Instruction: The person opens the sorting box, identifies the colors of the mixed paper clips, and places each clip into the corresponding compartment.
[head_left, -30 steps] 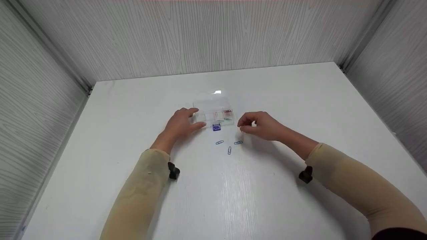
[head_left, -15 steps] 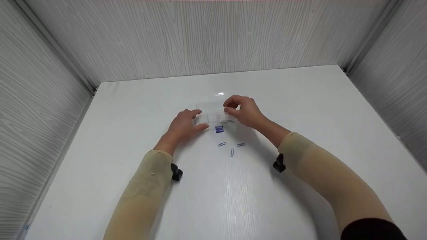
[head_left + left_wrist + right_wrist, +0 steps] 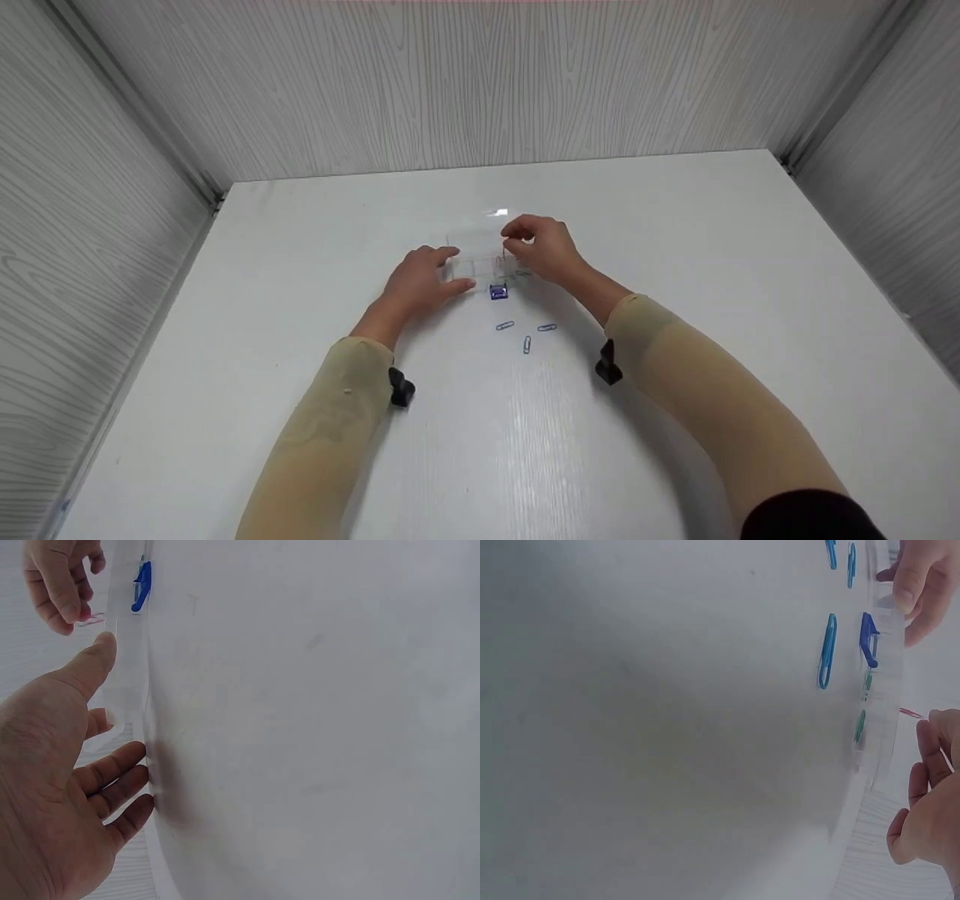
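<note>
A clear plastic compartment box (image 3: pixel 463 268) lies on the table with its lid (image 3: pixel 474 240) raised or folded toward the back. At its left end, my left hand (image 3: pixel 416 281) holds it, thumb along the front edge and index finger behind. My right hand (image 3: pixel 551 251) is over the right compartments, pinching a red paper clip (image 3: pixel 911 712) between thumb and index finger; the clip points down toward the box. Green paper clips (image 3: pixel 861 725) show through the box's front wall. A blue clasp (image 3: pixel 499 291) sits at the front edge.
Three blue paper clips lie in front of the box: one at left (image 3: pixel 505 325), a right clip (image 3: pixel 547 327), and a nearer clip (image 3: pixel 527 344). The white table (image 3: pixel 360 217) ends at wood-grain panels (image 3: pixel 480 82) behind and at both sides.
My right hand has moved left and back from beside the box to above its right compartments, carrying the red paper clip. The left hand stays at the box's left end.
</note>
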Motion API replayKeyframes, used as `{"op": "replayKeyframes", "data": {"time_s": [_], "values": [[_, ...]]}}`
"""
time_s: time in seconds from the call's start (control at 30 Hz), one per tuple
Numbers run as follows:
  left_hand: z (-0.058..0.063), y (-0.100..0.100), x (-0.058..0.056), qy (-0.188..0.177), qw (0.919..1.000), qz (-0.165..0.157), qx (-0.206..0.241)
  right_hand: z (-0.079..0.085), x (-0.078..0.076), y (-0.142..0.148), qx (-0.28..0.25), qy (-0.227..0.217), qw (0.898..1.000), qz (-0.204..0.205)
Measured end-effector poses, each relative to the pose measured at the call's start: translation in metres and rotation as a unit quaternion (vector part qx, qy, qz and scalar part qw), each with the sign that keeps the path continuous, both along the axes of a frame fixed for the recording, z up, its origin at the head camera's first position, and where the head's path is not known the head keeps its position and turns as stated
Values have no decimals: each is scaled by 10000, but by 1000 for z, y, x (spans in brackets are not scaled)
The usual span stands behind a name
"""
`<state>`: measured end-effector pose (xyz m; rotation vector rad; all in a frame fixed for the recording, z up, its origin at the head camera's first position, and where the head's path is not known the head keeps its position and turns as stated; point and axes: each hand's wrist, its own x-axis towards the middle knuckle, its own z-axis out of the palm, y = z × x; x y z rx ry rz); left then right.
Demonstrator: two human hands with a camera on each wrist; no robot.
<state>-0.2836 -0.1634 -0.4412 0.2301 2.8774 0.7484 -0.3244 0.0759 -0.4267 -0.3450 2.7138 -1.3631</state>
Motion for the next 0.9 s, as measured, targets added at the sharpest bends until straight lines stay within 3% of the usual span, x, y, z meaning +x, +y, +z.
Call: {"op": "replayKeyframes", "data": {"time_s": [0.37, 0.63, 0.9], "values": [[0, 0, -1, -44, 10000, -34, 30, 2, 7, 17, -117, 215, 9997, 74], [0, 0, -1, -56, 10000, -33, 72, 6, 21, 38, -124, 472, 9981, 389], [0, 0, 0, -84, 9998, -57, 151, 3, 37, 63, -115, 383, 9960, 794]]}}
